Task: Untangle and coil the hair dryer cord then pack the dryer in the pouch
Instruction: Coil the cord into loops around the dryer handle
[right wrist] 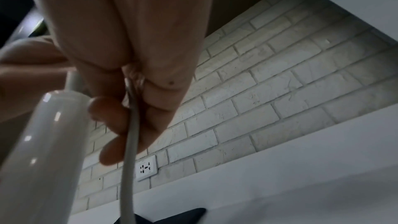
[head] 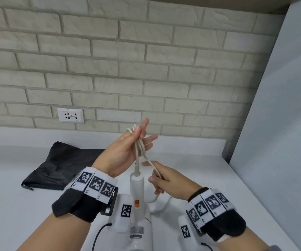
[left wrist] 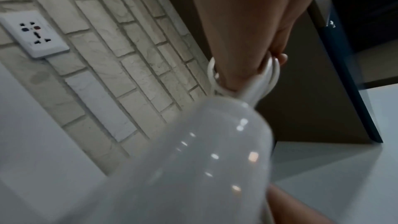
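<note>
A white hair dryer [head: 137,189] stands on the counter with its handle pointing up between my wrists; it fills the lower left wrist view [left wrist: 193,159] and shows in the right wrist view [right wrist: 43,142]. Its beige cord [head: 140,147] rises from the handle's end. My left hand [head: 128,147] holds several loops of that cord [left wrist: 273,72] between thumb and fingers, the other fingers spread. My right hand [head: 164,180] pinches a strand of the cord [right wrist: 129,134] just right of the handle. The black pouch [head: 59,165] lies flat on the counter at the left.
A brick wall with a white socket plate [head: 71,115] runs behind the white counter [head: 200,160]. A pale panel [head: 281,124] closes off the right side. The loose cord trails on the counter [head: 162,203] to the right of the dryer.
</note>
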`<state>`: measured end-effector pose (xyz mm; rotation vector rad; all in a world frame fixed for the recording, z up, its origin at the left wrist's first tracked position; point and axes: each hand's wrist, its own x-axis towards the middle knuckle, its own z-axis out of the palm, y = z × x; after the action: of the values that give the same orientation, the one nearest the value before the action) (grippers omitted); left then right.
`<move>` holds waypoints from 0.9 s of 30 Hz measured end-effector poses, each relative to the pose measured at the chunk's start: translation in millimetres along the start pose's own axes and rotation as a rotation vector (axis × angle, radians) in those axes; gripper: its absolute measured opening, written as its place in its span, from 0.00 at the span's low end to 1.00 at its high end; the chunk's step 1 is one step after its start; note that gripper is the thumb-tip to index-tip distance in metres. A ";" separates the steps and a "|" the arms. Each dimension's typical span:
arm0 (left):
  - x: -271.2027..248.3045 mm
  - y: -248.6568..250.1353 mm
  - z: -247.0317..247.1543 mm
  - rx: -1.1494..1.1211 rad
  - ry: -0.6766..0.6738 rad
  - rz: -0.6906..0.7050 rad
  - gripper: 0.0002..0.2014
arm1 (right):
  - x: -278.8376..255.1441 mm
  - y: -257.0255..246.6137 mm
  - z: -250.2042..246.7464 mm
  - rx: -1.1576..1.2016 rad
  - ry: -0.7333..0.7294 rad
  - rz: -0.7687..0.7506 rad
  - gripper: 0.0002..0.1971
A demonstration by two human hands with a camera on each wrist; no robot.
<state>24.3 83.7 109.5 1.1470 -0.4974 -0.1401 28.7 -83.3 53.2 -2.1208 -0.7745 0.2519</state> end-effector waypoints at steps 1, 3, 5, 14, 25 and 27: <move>1.3 0.1 -0.1 0.029 0.038 0.006 0.17 | -4.9 -0.3 -0.3 -0.009 -0.013 0.005 0.18; 5.6 0.2 -4.7 0.091 0.123 0.027 0.13 | -15.8 3.7 -1.5 -0.056 -0.044 0.026 0.16; 10.2 -0.5 -13.0 0.220 0.213 0.058 0.10 | -26.8 8.0 -5.2 -0.154 -0.041 0.041 0.14; 9.7 2.9 -8.0 0.477 -0.008 -0.102 0.20 | -42.4 -62.6 -58.9 -0.148 0.290 -0.313 0.06; -6.3 5.9 -2.4 0.193 -0.458 -0.116 0.18 | 21.8 -70.8 -69.7 -0.122 0.632 -0.401 0.12; -5.8 4.7 -4.9 0.115 -0.449 -0.094 0.16 | 33.7 -60.4 -57.9 -0.173 0.624 -0.377 0.08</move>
<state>20.8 91.8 110.4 1.2551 -0.8568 -0.4622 53.6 -73.1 139.2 -1.9862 -0.8067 -0.6678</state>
